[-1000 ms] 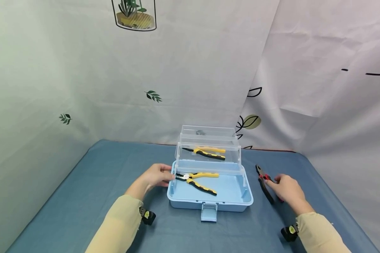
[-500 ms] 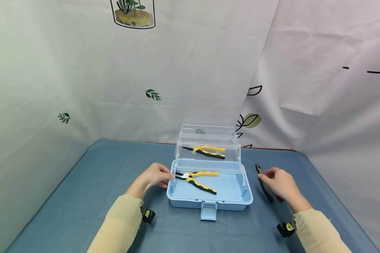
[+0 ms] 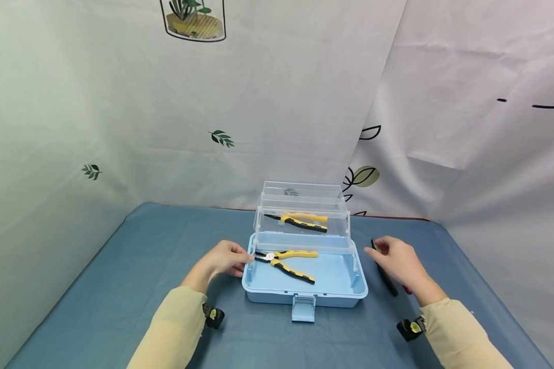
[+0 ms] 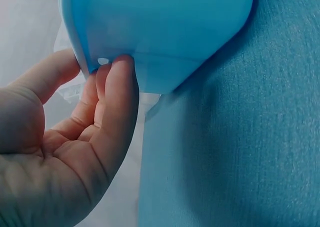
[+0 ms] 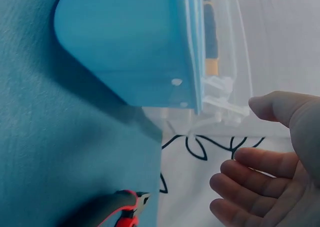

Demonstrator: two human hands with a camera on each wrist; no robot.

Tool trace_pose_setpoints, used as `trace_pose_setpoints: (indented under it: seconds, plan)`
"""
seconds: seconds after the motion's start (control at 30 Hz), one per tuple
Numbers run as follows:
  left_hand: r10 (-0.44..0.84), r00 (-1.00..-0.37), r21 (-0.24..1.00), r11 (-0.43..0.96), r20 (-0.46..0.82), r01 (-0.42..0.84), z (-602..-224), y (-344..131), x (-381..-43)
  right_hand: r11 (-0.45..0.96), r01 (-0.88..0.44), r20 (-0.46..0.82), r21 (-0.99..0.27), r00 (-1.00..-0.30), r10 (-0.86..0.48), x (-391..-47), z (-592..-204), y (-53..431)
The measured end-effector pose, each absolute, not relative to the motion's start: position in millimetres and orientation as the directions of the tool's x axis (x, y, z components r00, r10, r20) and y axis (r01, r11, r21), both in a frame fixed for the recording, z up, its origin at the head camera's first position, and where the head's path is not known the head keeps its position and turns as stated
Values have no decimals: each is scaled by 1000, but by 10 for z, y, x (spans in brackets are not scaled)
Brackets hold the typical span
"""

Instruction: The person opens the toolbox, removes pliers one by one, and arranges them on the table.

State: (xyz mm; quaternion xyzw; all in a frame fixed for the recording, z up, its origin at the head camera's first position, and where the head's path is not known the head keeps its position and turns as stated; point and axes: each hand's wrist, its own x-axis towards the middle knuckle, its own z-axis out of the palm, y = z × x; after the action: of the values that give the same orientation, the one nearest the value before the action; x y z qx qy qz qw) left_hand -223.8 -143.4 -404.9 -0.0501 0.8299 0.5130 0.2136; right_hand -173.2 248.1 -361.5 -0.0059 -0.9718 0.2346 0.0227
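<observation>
My left hand (image 3: 222,258) pinches one light-blue plastic box (image 3: 270,297), lower centre; my right hand (image 3: 402,264), fingers loosely spread, hovers over one black-and-red pliers (image 3: 387,281), lower right. Onscreen I count two yellow-and-black pliers (image 3: 281,265).

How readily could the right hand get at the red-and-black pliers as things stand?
Quite readily, it seems: yes. The right hand looks free, its fingers apart from the red-and-black pliers. These lie on the table beside the blue box, and nothing visible bars the way.
</observation>
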Motion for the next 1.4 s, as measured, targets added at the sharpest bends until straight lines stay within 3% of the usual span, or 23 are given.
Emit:
trace_pose_setpoints:
  seconds: [0.7, 1.4]
  plan:
    - [145, -901, 838, 451, -408, -307, -4073, -1445, -2236, 911, -118, 65, -394, -993, -101, -1902, -3374, 2155]
    - [143, -911, 856, 424, -386, -296, -4090, -1447, -2199, 888, -198, 44, -414, -979, -198, -2076, -3284, 1928]
